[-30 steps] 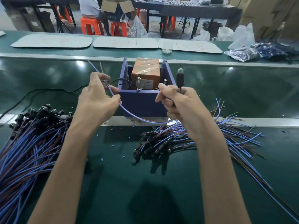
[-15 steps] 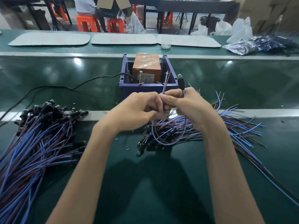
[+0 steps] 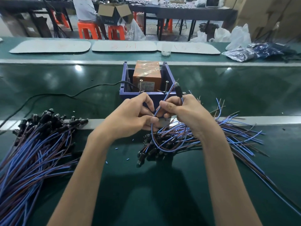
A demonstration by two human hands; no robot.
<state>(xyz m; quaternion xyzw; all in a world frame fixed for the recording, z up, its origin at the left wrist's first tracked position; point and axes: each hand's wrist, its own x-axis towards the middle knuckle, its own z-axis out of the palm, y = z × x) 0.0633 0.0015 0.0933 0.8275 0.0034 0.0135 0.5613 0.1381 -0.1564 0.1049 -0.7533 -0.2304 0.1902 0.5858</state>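
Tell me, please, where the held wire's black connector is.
Centre of the head view: the black connector sticks up from the right hand, beside the blue box.

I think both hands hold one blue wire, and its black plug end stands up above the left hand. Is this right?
Not quite. The left hand and the right hand hold the blue wire, but its black plug end stands up above the right hand, not the left. The head view shows this.

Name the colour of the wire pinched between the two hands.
Blue: the wire shows it clearest in the head view.
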